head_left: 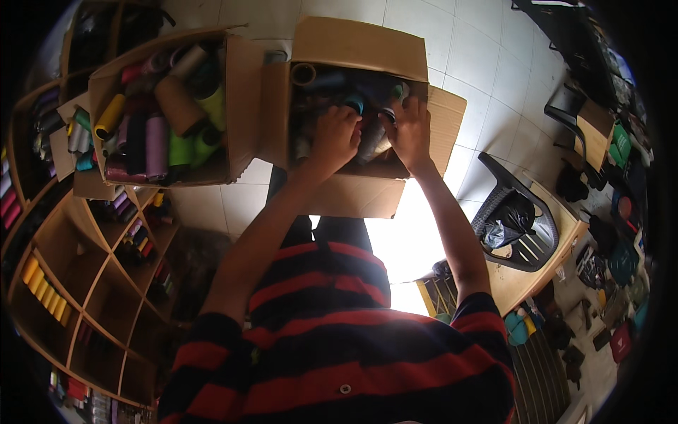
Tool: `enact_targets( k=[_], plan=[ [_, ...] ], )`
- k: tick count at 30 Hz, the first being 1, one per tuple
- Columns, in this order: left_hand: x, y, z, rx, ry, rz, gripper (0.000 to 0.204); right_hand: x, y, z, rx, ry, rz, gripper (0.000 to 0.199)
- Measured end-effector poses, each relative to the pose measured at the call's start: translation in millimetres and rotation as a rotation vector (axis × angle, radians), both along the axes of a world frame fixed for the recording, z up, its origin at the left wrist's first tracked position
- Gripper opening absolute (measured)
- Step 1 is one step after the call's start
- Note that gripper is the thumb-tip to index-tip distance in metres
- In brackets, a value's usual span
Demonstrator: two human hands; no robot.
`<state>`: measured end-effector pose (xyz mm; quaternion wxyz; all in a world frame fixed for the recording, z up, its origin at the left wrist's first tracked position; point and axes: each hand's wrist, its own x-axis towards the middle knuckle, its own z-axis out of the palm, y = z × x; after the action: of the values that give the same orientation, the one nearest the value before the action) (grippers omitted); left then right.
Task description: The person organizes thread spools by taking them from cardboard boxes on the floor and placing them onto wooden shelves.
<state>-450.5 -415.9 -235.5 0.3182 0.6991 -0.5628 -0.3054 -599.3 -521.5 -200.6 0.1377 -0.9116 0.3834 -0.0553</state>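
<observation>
Both my hands reach into an open cardboard box [359,42] in front of me, over thread cones lying in its shadow. My left hand [337,138] is closed, its fingers curled round a blue thread spool [354,104] whose top shows past the fingertips. Beside it on the right, my right hand [409,134] has thumb and fingers round the end of a grey thread cone [370,145]. A green-and-white spool end [400,90] shows just beyond those fingers. A bare tube end [304,74] stands in the box's far left corner.
A second cardboard box [244,106] stands close on the left, filled with coloured thread cones. Wooden cubbyhole shelves [106,265] with spools line the left. To the right are a black chair [522,226] with plastic bags and a wooden table [505,283]. White tiles [473,56] cover the floor.
</observation>
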Motion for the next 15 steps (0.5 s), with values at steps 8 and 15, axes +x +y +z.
enact_targets(
  k=[8, 15],
  plan=[
    [-33, 1, 9, 0.036, -0.262, -0.165, 0.034, 15, -18, -37, 0.126, -0.232, -0.286, 0.053],
    [-33, 2, 34, -0.052, -0.209, -0.349, 0.03, -8, -8, -2, 0.204, -0.417, -0.433, 0.053]
  ],
)
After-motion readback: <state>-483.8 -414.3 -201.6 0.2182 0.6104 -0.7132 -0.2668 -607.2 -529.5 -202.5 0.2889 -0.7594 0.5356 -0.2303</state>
